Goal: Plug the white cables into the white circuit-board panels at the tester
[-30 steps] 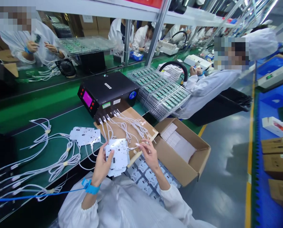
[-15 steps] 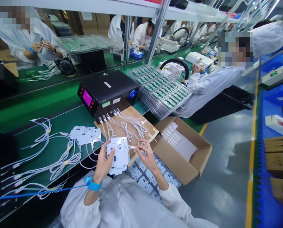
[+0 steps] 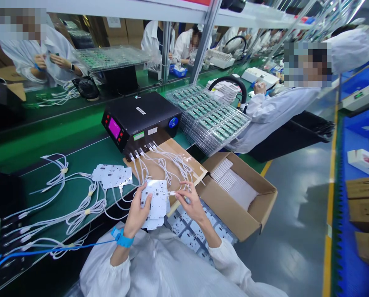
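Note:
My left hand [image 3: 138,213] grips a small stack of white circuit boards [image 3: 155,201] held upright in front of me. My right hand [image 3: 189,203] pinches the plug of a white cable [image 3: 173,193] right at the stack's right edge. That cable runs back over a cardboard sheet [image 3: 169,165] to a black tester box [image 3: 141,119] with a pink display. More white boards [image 3: 112,175] lie flat on the green bench to the left. A blue wrist strap [image 3: 122,239] is on my left wrist.
Bundles of white cables [image 3: 63,206] spread over the green bench. Trays of white boards [image 3: 199,237] rest on my lap. An open cardboard box [image 3: 238,194] stands at my right. Stacked clear trays [image 3: 209,117] sit behind it. A co-worker in white [image 3: 274,111] sits at right; others work opposite.
My right hand has brought the cable plug in to the edge of the board stack. My left hand has shifted the stack slightly upward.

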Demonstrator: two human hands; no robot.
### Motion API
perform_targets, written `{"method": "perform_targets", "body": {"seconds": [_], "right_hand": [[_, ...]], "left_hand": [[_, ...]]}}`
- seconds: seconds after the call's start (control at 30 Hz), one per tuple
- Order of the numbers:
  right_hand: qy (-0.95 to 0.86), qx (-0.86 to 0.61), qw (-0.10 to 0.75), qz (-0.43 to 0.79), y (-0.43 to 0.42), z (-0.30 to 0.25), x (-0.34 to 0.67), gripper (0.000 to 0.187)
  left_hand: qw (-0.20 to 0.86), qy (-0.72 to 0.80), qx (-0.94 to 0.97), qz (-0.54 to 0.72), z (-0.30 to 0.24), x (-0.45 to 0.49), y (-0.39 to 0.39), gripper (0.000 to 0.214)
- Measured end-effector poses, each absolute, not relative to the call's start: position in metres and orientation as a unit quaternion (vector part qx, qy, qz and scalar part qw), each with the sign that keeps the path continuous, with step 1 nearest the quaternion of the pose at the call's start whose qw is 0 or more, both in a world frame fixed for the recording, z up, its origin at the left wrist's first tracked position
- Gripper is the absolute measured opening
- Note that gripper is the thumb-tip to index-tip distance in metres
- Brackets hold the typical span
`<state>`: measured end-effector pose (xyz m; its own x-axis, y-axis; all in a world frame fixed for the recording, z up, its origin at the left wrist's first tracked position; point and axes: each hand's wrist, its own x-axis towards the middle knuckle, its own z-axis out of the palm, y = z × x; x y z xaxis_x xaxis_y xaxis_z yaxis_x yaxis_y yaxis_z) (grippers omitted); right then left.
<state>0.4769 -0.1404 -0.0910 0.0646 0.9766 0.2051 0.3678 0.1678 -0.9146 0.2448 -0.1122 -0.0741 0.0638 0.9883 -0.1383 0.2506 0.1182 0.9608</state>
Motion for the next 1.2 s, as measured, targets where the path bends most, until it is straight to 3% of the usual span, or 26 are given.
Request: {"method": "perform_targets", "body": {"seconds": [0.23, 0.37, 0.5, 0.6, 0.83, 1.03, 1.2], "right_hand": [[-0.548, -0.577, 0.490, 0.356, -0.137, -0.090, 0.480, 0.030], [-0.541, -0.544, 0.471, 0.436, -0.134, -0.085, 0.490, 0.034], [-0.456, -0.553, 0.472, 0.513, -0.130, -0.082, 0.513, 0.053], [-0.391, -0.599, 0.504, 0.485, -0.121, -0.083, 0.527, 0.061], [-0.324, -0.569, 0.652, 0.382, -0.091, -0.072, 0.506, 0.046], [-0.407, -0.492, 0.633, 0.437, -0.095, -0.071, 0.476, 0.051], [-0.438, -0.488, 0.604, 0.454, -0.109, -0.077, 0.481, 0.029]], "left_hand": [[0.622, 0.543, 0.406, 0.390, -0.067, 0.255, -0.114, 0.075], [0.686, 0.536, 0.357, 0.337, -0.063, 0.255, -0.115, 0.079], [0.674, 0.540, 0.386, 0.323, -0.063, 0.250, -0.118, 0.068], [0.657, 0.542, 0.411, 0.325, -0.064, 0.249, -0.120, 0.067], [0.611, 0.515, 0.501, 0.333, -0.071, 0.256, -0.126, 0.061], [0.607, 0.503, 0.514, 0.338, -0.074, 0.263, -0.129, 0.056], [0.594, 0.512, 0.523, 0.336, -0.073, 0.263, -0.129, 0.054]]}}
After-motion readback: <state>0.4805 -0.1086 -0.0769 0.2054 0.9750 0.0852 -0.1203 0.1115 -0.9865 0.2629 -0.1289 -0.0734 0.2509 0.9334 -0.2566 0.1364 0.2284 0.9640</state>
